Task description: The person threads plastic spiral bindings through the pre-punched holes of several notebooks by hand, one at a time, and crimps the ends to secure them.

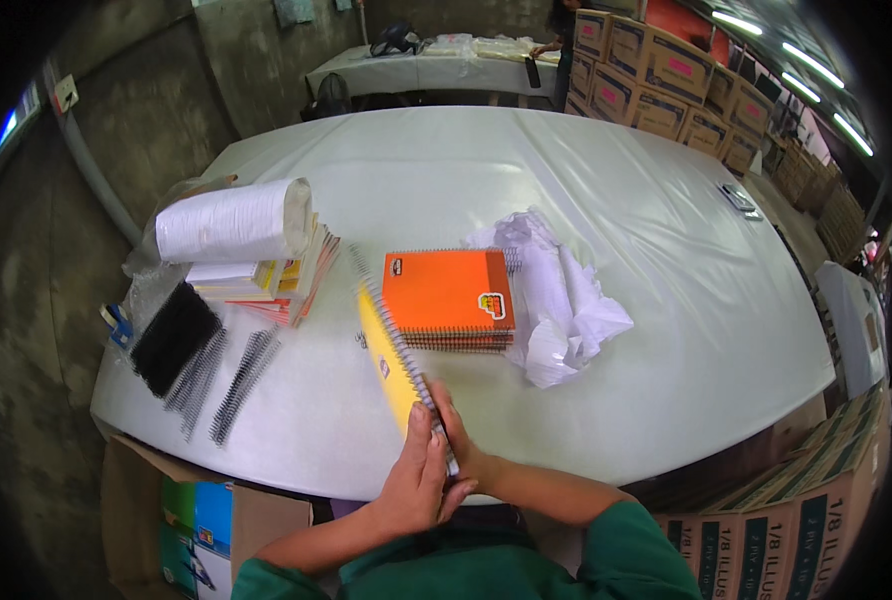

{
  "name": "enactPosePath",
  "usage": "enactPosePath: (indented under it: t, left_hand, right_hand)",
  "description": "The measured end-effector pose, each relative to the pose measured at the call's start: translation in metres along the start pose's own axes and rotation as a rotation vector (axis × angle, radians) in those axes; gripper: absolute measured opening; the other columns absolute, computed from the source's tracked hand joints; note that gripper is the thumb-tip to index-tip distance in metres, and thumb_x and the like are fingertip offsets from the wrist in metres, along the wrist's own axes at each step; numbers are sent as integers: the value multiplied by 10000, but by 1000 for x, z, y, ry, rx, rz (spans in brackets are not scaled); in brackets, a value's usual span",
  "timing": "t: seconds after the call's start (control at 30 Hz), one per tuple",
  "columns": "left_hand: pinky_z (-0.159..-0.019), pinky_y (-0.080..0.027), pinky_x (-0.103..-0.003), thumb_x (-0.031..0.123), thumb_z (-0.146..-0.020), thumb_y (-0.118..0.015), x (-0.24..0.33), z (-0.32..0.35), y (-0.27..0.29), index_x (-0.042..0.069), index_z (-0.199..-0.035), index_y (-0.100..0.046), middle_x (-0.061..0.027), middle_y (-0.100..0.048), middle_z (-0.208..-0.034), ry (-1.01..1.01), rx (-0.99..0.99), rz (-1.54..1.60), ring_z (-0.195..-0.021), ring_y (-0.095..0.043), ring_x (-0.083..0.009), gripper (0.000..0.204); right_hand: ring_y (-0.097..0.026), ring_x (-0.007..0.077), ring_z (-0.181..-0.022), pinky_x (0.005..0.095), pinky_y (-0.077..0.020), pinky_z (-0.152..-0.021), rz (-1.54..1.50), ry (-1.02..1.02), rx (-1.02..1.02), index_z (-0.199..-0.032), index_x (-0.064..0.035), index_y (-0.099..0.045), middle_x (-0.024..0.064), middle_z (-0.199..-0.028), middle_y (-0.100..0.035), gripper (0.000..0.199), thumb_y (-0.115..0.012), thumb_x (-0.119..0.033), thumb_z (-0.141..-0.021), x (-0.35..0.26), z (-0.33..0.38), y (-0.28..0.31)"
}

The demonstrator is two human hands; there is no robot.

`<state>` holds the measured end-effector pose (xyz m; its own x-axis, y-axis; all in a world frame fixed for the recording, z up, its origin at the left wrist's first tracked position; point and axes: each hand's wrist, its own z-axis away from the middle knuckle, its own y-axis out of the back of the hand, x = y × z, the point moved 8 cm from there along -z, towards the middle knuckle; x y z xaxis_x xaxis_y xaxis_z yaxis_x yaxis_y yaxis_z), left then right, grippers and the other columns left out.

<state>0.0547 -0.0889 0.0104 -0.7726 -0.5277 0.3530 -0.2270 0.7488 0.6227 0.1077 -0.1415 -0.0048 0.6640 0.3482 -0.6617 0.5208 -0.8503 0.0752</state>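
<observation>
Fingers (421, 420) of left hand (413, 478) and right hand (469, 462) clasping yellow notebook (391, 370), open cardboard box (131, 510), blue and green items (212, 518) inside

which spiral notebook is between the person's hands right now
The yellow notebook, held on edge between the left hand and right hand; the orange-topped notebook stack lies flat, touched by neither.

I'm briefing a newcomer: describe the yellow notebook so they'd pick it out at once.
On the near side of the big white table, look for the person's left hand and right hand. Clasped between them, roughly on edge, is the yellow notebook. Unlike the orange-topped notebook stack lying flat beyond, it is yellow and held.
</observation>
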Motion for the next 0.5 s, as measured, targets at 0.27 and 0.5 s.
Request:
enactPosePath:
  t: [0.27, 0.5]
  left_hand:
    - [-749, -475, -279, 111, -902, -505, -63, -11, 72, -79, -1092, -543, -153, -651, -830, 901, -20, 301, -811, -629, -170, 271]
    - [-727, -476, -240, 129, -872, -587, -162, 38, -7, 5, -984, -566, -58, -623, -877, 991, 200, 1041, -798, -586, -104, 169]
  right_hand:
    - [-536, 289, -1043, 415, -398, -878, 688, -161, -313, -1269, -43, -458, 167, -1177, -525, 553, -599, -223, -766, -37, -58, -8]
    - [-594, 131, -726, 272, -474, -672, 334, -782, -99, -1007, 38, -625, 87, -824, -668, 257, -622, -140, -820, 86, -30, 31]
